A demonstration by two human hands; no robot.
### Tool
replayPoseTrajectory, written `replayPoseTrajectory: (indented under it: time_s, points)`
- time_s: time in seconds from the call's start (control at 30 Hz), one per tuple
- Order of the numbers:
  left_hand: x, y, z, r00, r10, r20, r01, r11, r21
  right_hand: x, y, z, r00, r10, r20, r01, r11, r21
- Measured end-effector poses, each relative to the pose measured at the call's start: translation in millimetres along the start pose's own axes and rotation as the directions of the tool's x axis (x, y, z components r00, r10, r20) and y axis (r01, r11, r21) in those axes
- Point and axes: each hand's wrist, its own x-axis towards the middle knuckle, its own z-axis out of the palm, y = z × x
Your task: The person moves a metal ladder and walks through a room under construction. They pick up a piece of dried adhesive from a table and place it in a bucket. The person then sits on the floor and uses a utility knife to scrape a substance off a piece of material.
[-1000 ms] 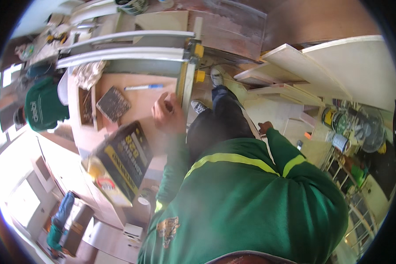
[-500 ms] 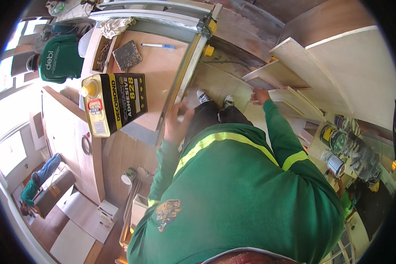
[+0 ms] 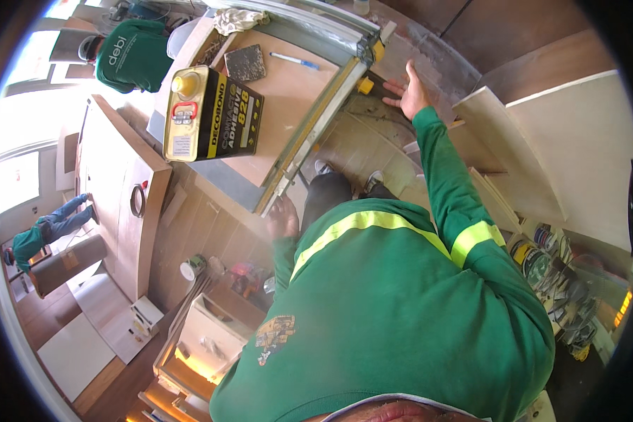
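Note:
My right hand is stretched out with its fingers apart, empty, just right of the table's far corner. My left hand is empty and its fingers are loosely spread by the near corner of a grey metal-edged table; whether it touches the edge I cannot tell. On the table stands a rectangular glue tin, gold and black with a yellow cap and red handle. Beyond it lie a dark speckled square block, a blue-and-white pen and a crumpled pale rag.
Large wooden panels lean on the right. Paint cans and clutter stand at lower right. Co-workers in green are at far left, one near the table, another beyond a big wooden board. A wooden cabinet stands at lower left.
My right hand has moved up and forward from the leaning boards, opening out. My left hand has dropped lower by the table corner. The view has shifted, so the table sits farther right.

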Motion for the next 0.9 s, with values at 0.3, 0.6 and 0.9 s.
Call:
replayPoseTrajectory:
  time_s: [0.3,0.6,0.9]
  points:
    - [-23.6,-15.7,78.7,0.991,0.080,-0.112,-0.071,0.994,0.083,95.4,-59.2,66.2,0.999,-0.038,-0.033,0.029,0.970,-0.240]
    - [-14.0,-3.7,99.8,0.986,0.164,-0.019,-0.127,0.828,0.546,230.6,-33.3,-5.2,0.980,-0.163,0.110,0.173,0.981,-0.091]
    - [-13.2,-25.8,124.0,0.969,0.220,-0.111,-0.114,0.800,0.590,256.3,-46.7,-68.0,0.795,-0.453,0.404,0.593,0.436,-0.677]
